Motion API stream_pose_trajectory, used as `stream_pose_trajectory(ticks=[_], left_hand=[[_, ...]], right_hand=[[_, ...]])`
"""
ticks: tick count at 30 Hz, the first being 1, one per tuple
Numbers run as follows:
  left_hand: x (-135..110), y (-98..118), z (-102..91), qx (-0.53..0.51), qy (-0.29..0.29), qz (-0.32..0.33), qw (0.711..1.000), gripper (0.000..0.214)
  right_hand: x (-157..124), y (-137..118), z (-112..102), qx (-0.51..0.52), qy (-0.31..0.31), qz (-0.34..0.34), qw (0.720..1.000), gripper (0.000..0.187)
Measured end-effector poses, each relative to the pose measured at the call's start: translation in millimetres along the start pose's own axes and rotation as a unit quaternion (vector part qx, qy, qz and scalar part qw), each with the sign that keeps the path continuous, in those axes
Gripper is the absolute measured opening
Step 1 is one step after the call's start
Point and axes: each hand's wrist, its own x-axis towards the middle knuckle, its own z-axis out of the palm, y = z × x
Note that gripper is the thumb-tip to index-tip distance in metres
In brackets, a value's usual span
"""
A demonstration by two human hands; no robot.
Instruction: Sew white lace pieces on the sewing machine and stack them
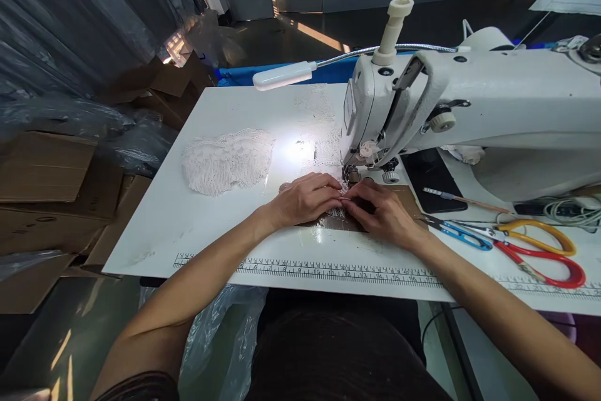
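Note:
My left hand (pixel 305 199) and my right hand (pixel 382 212) meet just in front of the needle of a white sewing machine (pixel 469 107). Both hands have their fingers pressed together on a small piece of white lace (pixel 339 207) lying on the machine bed. A strip of lace (pixel 322 138) runs away behind the presser foot (pixel 352 172). Another pile of white lace (pixel 225 160) lies to the left on the white table (pixel 197 226).
Red- and yellow-handled scissors (pixel 539 251), blue thread snips (pixel 457 232) and a pencil-like tool (pixel 462 199) lie right of my hands. A gooseneck lamp (pixel 284 76) lights the table. A printed ruler (pixel 328 269) runs along the front edge. Cardboard boxes (pixel 47 182) stand at left.

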Motion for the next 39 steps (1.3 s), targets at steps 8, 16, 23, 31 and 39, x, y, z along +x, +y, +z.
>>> stream_pose_trajectory(ticks=[8, 16, 23, 31, 39], left_hand=[[-0.8, -0.8, -2.2, -0.044, 0.031, -0.008, 0.999, 0.01], [-4.3, -3.9, 3.0, -0.012, -0.025, 0.028, 0.999, 0.008], [-5.9, 0.0, 5.3, 0.018, -0.03, 0.019, 0.999, 0.01], [-5.1, 2.1, 3.3, 0.065, -0.07, 0.044, 0.994, 0.01], [-6.2, 2.3, 0.7, 0.143, -0.053, 0.081, 0.985, 0.01]], right_hand=[[-11.4, 3.5, -2.5, -0.167, -0.063, -0.056, 0.982, 0.035], [-14.0, 0.8, -5.4, -0.098, -0.057, -0.082, 0.99, 0.034], [-14.2, 2.4, -8.5, -0.067, -0.073, -0.062, 0.993, 0.035], [11.6, 17.5, -31.5, -0.08, -0.096, 0.029, 0.992, 0.037], [-1.5, 28.9, -13.1, -0.114, -0.068, 0.006, 0.991, 0.041]])
